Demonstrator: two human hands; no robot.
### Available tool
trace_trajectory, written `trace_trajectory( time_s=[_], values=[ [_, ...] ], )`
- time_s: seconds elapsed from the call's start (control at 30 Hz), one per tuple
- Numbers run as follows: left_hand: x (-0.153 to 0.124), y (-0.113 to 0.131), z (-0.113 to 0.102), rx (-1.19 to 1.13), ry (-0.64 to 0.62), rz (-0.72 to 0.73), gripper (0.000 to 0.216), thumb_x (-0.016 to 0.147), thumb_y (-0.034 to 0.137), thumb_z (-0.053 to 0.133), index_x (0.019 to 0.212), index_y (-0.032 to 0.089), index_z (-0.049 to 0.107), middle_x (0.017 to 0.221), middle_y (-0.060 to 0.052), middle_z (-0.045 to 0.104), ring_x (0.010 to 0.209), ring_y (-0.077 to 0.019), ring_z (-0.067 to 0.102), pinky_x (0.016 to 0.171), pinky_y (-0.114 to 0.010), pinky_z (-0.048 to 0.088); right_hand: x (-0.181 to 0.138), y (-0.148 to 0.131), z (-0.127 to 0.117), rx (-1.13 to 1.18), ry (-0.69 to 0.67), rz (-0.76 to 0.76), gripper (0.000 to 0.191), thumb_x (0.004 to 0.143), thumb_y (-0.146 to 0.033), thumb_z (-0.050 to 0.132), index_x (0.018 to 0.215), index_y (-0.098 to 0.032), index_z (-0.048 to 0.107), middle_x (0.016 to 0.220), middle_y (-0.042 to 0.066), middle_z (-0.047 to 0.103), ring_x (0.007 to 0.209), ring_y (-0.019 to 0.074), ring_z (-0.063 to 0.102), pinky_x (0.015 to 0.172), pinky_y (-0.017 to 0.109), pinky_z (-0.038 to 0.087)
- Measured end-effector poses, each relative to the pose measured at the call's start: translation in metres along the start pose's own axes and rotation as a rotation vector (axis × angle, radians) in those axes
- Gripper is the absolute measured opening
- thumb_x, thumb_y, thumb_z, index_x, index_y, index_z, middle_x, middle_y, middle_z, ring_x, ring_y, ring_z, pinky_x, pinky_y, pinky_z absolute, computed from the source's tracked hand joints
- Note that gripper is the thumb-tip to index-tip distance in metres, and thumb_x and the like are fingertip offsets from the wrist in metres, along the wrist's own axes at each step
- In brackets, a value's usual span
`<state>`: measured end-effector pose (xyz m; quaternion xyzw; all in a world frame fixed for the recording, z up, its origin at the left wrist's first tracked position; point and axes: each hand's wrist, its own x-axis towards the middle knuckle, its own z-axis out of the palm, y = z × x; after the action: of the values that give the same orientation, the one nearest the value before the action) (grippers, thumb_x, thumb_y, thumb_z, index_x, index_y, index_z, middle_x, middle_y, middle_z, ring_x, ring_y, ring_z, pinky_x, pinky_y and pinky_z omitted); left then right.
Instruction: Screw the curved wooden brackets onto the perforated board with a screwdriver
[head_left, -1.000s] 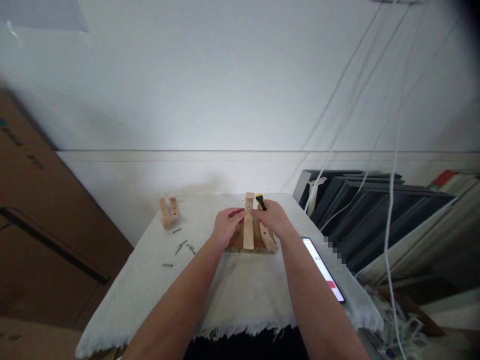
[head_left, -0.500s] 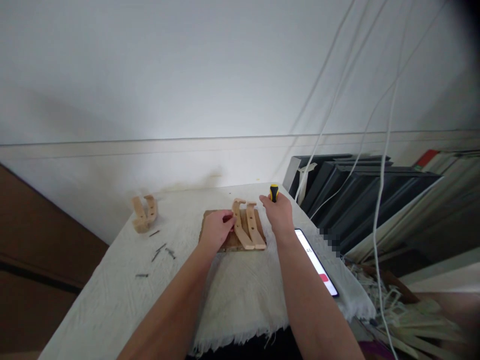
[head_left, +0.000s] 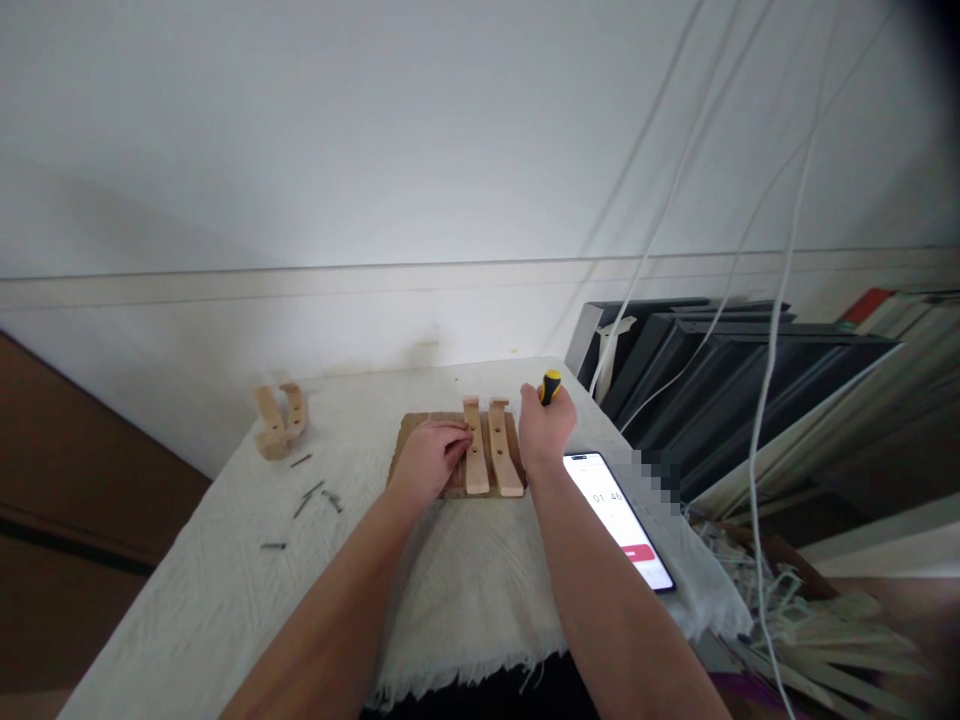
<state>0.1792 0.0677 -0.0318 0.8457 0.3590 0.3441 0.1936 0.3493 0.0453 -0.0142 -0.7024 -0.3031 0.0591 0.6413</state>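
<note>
Two pale wooden hooks with drilled holes lie side by side on a brown wooden board (head_left: 395,440). My left hand (head_left: 431,460) is closed, with its fingertips on the left wooden hook (head_left: 477,472), by the upper hole. Whether a small screw is also between those fingers, I cannot make out. To the right stands the other wooden hook (head_left: 504,460), untouched. My right hand (head_left: 546,430) is wrapped round a screwdriver (head_left: 552,386) just beyond the board's right edge. Its black and yellow handle end shows above the fist; the shaft is hidden.
Several dark screws (head_left: 307,492) lie scattered on the white cloth (head_left: 225,600) at left. Behind them are more wooden hooks (head_left: 279,430) in a cluster. A lit phone (head_left: 630,530) lies beside my right forearm. Dark panels (head_left: 720,390) and hanging white cables (head_left: 772,370) are on the right.
The left wooden hook has turned from slanted to nearly straight, lining up more with the other. My right hand has shifted slightly left with the screwdriver, and more of the phone shows.
</note>
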Motion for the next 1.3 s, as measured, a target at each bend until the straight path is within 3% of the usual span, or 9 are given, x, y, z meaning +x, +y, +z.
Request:
trace_trajectory(
  time_s=[0.13, 0.3, 0.43, 1.0, 1.3],
  values=[
    [0.0, -0.002, -0.001, -0.002, -0.015, 0.031, 0.016, 0.084, 0.024, 0.06, 0.086, 0.025, 0.076, 0.101, -0.005, 0.074, 0.097, -0.0222, 0.067, 0.095, -0.042, 0.049, 0.005, 0.008, 0.004, 0.045, 0.056, 0.096, 0.017, 0.073, -0.034, 0.052, 0.063, -0.022, 0.045, 0.059, -0.003, 0.049, 0.058, 0.014, 0.043, 0.059, 0.028, 0.035],
    [-0.002, 0.003, -0.004, 0.019, -0.034, 0.043, 0.014, 0.083, 0.03, 0.064, 0.089, 0.023, 0.075, 0.108, -0.008, 0.072, 0.105, -0.024, 0.065, 0.099, -0.045, 0.046, 0.002, 0.008, 0.007, 0.041, 0.034, 0.082, 0.016, 0.072, -0.034, 0.051, 0.063, -0.022, 0.046, 0.059, -0.002, 0.05, 0.058, 0.0143, 0.043, 0.058, 0.028, 0.036],
    [-0.001, 0.004, -0.006, -0.018, -0.08, 0.065, 0.011, 0.082, 0.026, 0.064, 0.086, 0.024, 0.074, 0.101, -0.007, 0.074, 0.1, -0.0228, 0.067, 0.096, -0.042, 0.047, 0.0, 0.009, 0.009, 0.068, 0.027, 0.077, 0.016, 0.072, -0.034, 0.052, 0.063, -0.022, 0.045, 0.059, -0.003, 0.049, 0.058, 0.014, 0.043, 0.059, 0.027, 0.035],
    [-0.003, 0.005, -0.002, 0.032, -0.032, 0.078, 0.013, 0.083, 0.02, 0.06, 0.083, 0.021, 0.073, 0.104, -0.007, 0.074, 0.1, -0.0211, 0.067, 0.096, -0.04, 0.044, 0.015, 0.027, 0.022, -0.005, -0.2, -0.057, 0.019, 0.073, -0.038, 0.055, 0.066, -0.022, 0.048, 0.062, -0.003, 0.051, 0.062, 0.015, 0.047, 0.062, 0.028, 0.034],
    [-0.002, 0.004, -0.004, -0.015, -0.071, 0.068, 0.012, 0.083, 0.019, 0.061, 0.084, 0.02, 0.073, 0.102, -0.006, 0.074, 0.101, -0.02, 0.067, 0.096, -0.038, 0.045, 0.011, 0.025, 0.019, 0.0, -0.135, -0.033, 0.028, 0.077, -0.046, 0.054, 0.064, -0.021, 0.048, 0.061, -0.002, 0.053, 0.06, 0.0151, 0.046, 0.061, 0.028, 0.035]
  ],
)
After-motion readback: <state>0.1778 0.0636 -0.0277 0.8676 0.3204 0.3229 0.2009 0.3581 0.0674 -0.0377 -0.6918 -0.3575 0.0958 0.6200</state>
